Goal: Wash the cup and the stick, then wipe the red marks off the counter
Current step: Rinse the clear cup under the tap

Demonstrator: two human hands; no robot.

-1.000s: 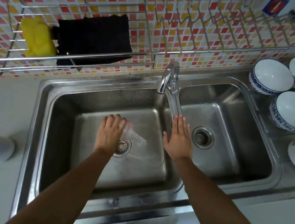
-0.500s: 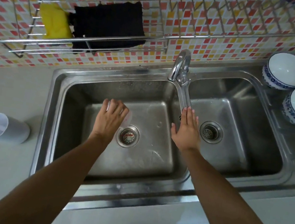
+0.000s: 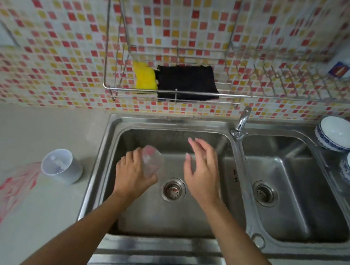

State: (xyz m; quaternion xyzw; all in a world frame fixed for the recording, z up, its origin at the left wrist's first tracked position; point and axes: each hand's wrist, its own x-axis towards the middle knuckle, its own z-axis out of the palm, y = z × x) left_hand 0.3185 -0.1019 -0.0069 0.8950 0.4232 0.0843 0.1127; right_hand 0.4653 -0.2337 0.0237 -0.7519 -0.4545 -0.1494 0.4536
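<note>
Your two forearms come in from the near edge and reach over the left basin (image 3: 168, 219) of the steel sink. On the worktop (image 3: 35, 130) to the near left, the red marks (image 3: 15, 188) fan out in blurred streaks. At their far right end, just beside them, is a grey cup (image 3: 61, 165) with its mouth turned to the left. The wide lens makes it hard to tell whether it stands or lies on its side.

Your left hand (image 3: 132, 175) is above the left part of that basin, fingers curled round a clear cup (image 3: 151, 160). The cup tilts away from you and shows a faint reddish tint at its far end. Your right hand (image 3: 202, 176) hangs just right of it, apart from the cup, holding nothing, with fingers spread loosely and slightly bent. Between and below the hands is the basin's drain (image 3: 173, 190).

To the right, past the dividing ridge, is the right basin (image 3: 299, 172) with its own drain (image 3: 265, 193). The faucet (image 3: 242, 121) rises from the far rim between the two basins. At the far right, white bowls (image 3: 338, 134) with blue-patterned rims rest upside down on the sink's ledge.

Farther back, a wire rack (image 3: 174, 95) hangs on the tiled wall (image 3: 49, 25). On it a yellow sponge (image 3: 144, 76) touches the left edge of a black cloth (image 3: 187, 81).
</note>
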